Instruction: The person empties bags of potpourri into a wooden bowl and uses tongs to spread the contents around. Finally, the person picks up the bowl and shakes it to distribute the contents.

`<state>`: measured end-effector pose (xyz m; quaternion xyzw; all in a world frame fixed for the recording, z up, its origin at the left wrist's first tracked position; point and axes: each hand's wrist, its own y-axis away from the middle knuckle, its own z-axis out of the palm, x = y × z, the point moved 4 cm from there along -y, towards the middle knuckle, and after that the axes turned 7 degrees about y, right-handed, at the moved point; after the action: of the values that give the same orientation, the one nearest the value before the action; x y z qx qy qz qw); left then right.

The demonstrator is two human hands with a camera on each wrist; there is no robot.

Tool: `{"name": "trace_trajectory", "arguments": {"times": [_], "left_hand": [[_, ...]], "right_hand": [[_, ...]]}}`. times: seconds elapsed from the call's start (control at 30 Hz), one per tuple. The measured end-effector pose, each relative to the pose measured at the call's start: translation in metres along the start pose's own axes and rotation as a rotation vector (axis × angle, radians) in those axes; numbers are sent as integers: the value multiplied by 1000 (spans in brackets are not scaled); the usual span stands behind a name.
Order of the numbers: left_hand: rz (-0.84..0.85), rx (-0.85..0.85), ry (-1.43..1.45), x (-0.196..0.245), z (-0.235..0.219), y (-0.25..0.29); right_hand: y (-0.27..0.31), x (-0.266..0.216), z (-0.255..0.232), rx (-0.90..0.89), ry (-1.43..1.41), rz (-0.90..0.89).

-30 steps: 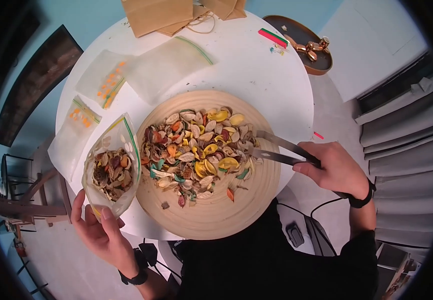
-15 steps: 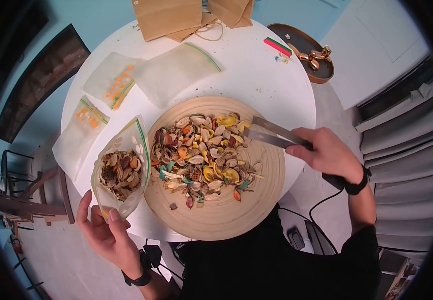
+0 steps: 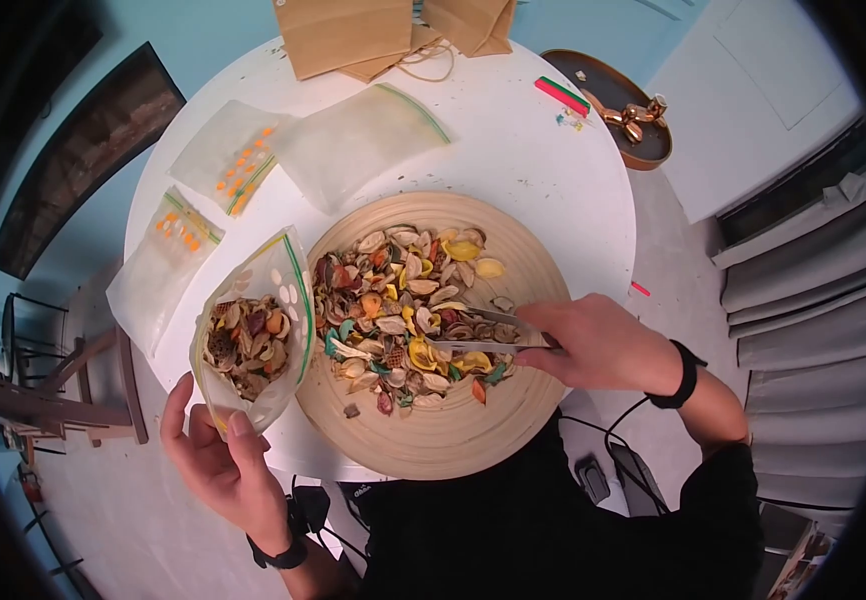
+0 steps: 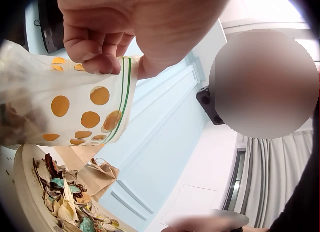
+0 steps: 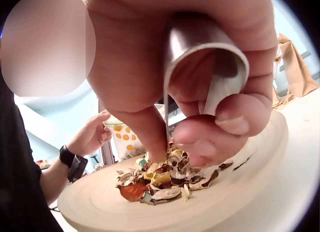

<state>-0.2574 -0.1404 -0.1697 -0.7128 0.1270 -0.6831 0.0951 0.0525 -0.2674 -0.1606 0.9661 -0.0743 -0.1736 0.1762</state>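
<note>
In the head view my left hand [image 3: 228,465] holds a clear zip bag [image 3: 253,265] upright by its edge, at the left of the round wooden tray [image 3: 423,450]. Dried potpourri [image 3: 250,345] fills its lower part. The left wrist view shows thumb and fingers pinching the bag [image 4: 75,117] by its green zip strip, beside orange dots. My right hand [image 3: 603,345] grips metal tongs [image 3: 478,346] whose tips reach into the right side of the potpourri pile [image 3: 383,325] on the tray. In the right wrist view the curved end of the tongs [image 5: 205,34] lies within the fingers.
Two dotted zip bags [image 3: 208,160] [image 3: 158,265] and a larger plain one [image 3: 353,145] lie flat on the white table [image 3: 533,160]. Brown paper bags [image 3: 348,40] stand at the back. A red and green strip [image 3: 561,97] lies near the right edge, by a side tray [image 3: 643,155].
My right hand first lifted the tongs to the tray's upper right, then brought them down and left into the pile. The left hand keeps hold of the bag, almost still.
</note>
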Motion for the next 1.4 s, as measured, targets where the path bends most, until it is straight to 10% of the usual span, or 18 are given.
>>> {"name": "trace_trajectory", "arguments": {"times": [0.9, 1.17, 1.4], "left_hand": [[46, -97, -2, -15, -4, 2], [10, -180, -14, 1, 0, -1], [0, -127, 16, -4, -4, -2]], "right_hand": [[24, -25, -40, 472, 126, -48], [-26, -104, -68, 452, 188, -459], [-21, -99, -70, 443, 157, -441]]}}
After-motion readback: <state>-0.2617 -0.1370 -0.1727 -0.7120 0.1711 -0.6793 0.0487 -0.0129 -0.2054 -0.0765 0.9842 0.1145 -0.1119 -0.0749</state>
